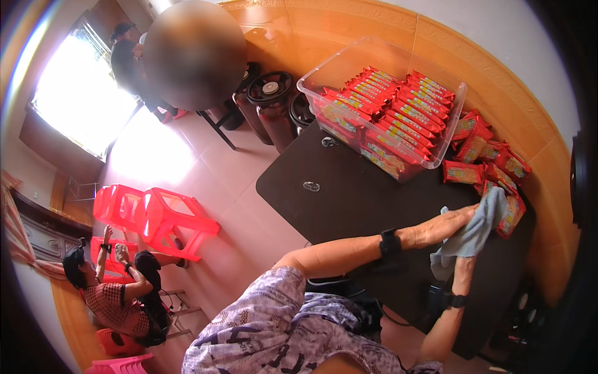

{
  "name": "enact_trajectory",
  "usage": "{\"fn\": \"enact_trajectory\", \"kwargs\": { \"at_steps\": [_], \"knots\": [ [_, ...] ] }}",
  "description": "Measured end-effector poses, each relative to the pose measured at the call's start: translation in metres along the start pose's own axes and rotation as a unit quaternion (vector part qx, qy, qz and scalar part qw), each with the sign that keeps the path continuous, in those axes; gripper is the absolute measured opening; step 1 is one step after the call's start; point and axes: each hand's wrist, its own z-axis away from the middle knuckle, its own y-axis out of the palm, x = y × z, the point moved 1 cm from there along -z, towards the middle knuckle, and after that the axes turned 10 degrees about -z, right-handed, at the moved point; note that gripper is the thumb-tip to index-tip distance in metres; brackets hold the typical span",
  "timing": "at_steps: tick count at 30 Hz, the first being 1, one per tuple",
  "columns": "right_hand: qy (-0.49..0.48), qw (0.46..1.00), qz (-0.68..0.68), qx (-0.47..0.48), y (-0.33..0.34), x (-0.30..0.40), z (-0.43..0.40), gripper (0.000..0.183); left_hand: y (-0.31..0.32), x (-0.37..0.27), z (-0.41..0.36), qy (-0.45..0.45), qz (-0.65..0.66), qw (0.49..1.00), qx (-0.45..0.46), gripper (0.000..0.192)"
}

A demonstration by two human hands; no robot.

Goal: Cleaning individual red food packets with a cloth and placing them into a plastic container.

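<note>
A light blue cloth (481,229) is bunched between my two hands above the right part of the dark table (336,201). My left hand (444,226) grips its upper left side, with the fingertips hidden in the folds. My right hand (464,266) is under the cloth, mostly covered by it, so its fingers cannot be seen. Just beyond the cloth lies a loose pile of red snack packets (490,154). A clear plastic bin (306,89) with rows of upright red packets (411,121) stands at the table's far side.
Dark lidded containers (275,107) stand beyond the table against the tiled wall (355,23). Red plastic stools (173,219) are on the floor at left, near a seated person (117,299). Another person (128,65) stands by the bright window. A cable (397,322) hangs near the table edge.
</note>
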Motion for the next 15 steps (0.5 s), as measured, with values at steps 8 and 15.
{"fn": "enact_trajectory", "kwargs": {
  "at_steps": [8,15],
  "knots": [
    [-0.093,0.983,-0.070,-0.139,-0.011,0.000,-0.007,0.063,0.012,0.007,0.001,-0.021,0.008,0.998,0.059,0.057],
    [-0.097,0.980,-0.131,-0.114,-0.022,-0.001,0.009,0.063,0.007,0.000,0.002,-0.066,0.025,0.993,0.089,0.055]
  ]
}}
